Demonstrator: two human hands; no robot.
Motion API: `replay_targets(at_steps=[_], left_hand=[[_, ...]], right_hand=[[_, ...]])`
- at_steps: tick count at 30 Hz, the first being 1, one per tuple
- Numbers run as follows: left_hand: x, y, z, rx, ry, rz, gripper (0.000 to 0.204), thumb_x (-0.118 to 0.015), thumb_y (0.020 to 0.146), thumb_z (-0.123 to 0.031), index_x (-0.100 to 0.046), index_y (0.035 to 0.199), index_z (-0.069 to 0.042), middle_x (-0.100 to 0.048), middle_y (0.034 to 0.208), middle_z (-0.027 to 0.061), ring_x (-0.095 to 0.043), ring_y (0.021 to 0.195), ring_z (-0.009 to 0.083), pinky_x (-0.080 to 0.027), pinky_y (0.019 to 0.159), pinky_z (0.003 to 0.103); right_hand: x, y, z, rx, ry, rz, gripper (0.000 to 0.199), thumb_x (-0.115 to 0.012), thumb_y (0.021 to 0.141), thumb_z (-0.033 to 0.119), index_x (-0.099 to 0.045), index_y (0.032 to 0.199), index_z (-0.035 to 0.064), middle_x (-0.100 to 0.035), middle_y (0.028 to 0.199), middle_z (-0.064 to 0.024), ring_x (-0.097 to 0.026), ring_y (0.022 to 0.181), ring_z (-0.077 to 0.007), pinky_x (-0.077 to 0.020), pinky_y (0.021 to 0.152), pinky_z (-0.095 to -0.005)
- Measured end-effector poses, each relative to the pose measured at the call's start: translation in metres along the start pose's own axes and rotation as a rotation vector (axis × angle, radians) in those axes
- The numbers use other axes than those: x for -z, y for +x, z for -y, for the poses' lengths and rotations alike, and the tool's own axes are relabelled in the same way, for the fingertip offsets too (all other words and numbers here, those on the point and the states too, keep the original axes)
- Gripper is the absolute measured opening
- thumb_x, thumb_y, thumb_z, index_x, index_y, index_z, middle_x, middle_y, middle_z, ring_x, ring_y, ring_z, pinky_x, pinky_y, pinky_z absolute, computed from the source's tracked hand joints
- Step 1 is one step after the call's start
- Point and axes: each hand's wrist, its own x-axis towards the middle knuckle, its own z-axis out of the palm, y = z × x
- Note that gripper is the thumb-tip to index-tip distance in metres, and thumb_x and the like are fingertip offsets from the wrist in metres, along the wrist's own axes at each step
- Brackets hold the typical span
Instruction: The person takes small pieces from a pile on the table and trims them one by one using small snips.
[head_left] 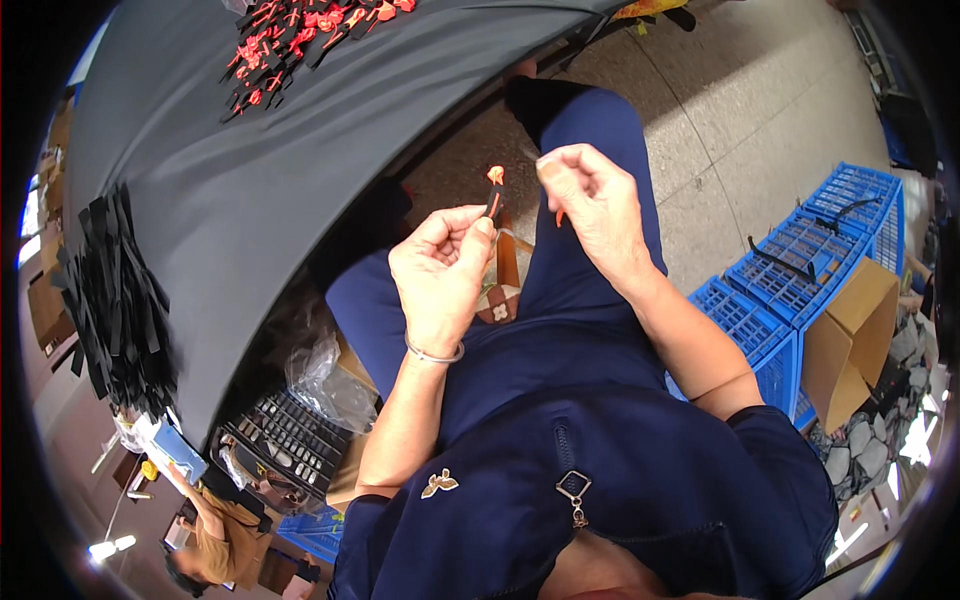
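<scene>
Dozens of black strips [115, 295] at far left, lying in a thick heap on the edge of a table [260, 190] under dark cloth. Below them, a co-worker [235, 530] in a brown top, one arm stretched up toward the table's lower corner. Cloth creased along its length. Near its top edge, a loose pile [300, 45] of small red-and-black pieces, many overlapping. Under the table's near side, a black crate [295, 440] with a gridded face; clear plastic [330, 385] crumpled beside it. Next, left hand [445, 265], raised over the lap, bracelet [435, 355] at the wrist. Thumb and forefinger pinched close on the lower end of one piece [494, 190]: black strip, orange-red flower-like head uppermost, roughly upright, clear of the table. Below and behind it, a brown pouch [500, 305] with a pale motif, between the thighs. Right hand [598, 200] just right of the piece, not touching it. Fingers curled in, thumb near forefinger; a small red bit [560, 217] pokes out beneath, held in the curl. What lies at the thumb tip is too blurred to tell. Further right, speckled floor [770, 90], then blue crates [800, 265] in a row, an open carton [850, 340] against their outer side.
</scene>
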Motion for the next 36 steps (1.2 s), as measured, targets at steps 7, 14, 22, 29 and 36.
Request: replay_targets(at_steps=[7, 14, 22, 29, 36], left_hand=[[0.011, -0.011, 0.018, -0.938, 0.763, -0.062, 0.020, -0.066, 0.077, 0.001, -0.067, 0.096, -0.003, -0.064, 0.076, 0.0051, -0.060, 0.069, 0.0069, -0.050, 0.061, 0.023], [0.028, -0.029, 0.012, -0.034, -0.116, 0.007, 0.025, -0.063, 0.087, -0.014, -0.063, 0.104, 0.004, -0.066, 0.084, 0.0083, -0.062, 0.069, 0.0101, -0.051, 0.065, 0.021], [0.040, -0.037, 0.017, 0.033, -0.227, -0.012, 0.015, -0.064, 0.085, -0.010, -0.064, 0.092, 0.003, -0.065, 0.076, 0.0072, -0.061, 0.060, 0.0089, -0.051, 0.055, 0.021], [0.070, -0.053, 0.017, 0.056, -0.214, -0.155, 0.008, -0.059, 0.083, -0.002, -0.064, 0.088, 0.003, -0.064, 0.074, 0.0058, -0.060, 0.058, 0.0085, -0.051, 0.055, 0.020], [0.174, -0.094, 0.083, -0.113, -0.108, -0.714, 0.015, -0.064, 0.084, -0.010, -0.063, 0.093, 0.003, -0.064, 0.074, 0.0055, -0.059, 0.060, 0.0092, -0.048, 0.057, 0.020]], right_hand=[[-0.018, -0.001, -0.005, -0.231, 0.111, 0.401, 0.027, -0.068, 0.084, 0.029, -0.061, 0.089, 0.0034, -0.051, 0.065, 0.0054, -0.040, 0.054, 0.0001, -0.0291, 0.045, -0.0166], [-0.035, -0.008, 0.002, -0.084, 0.075, 0.405, 0.021, -0.062, 0.086, 0.021, -0.060, 0.086, 0.0003, -0.055, 0.069, 0.0027, -0.050, 0.064, -0.0033, -0.0412, 0.059, -0.0204], [-0.051, -0.010, 0.002, -0.065, -0.052, 0.555, 0.013, -0.069, 0.080, 0.012, -0.061, 0.082, 0.0027, -0.057, 0.070, 0.0029, -0.050, 0.064, -0.0025, -0.0409, 0.057, -0.0180], [-0.075, -0.012, 0.001, -0.140, -0.010, 0.416, 0.022, -0.069, 0.081, 0.017, -0.063, 0.092, -0.0019, -0.063, 0.080, -0.0024, -0.056, 0.073, -0.0064, -0.0450, 0.067, -0.0201], [-0.049, -0.003, -0.020, -0.179, 0.077, 0.372, 0.013, -0.063, 0.087, 0.016, -0.060, 0.089, 0.0036, -0.044, 0.064, 0.0074, -0.031, 0.048, 0.0014, -0.0240, 0.041, -0.0160]])
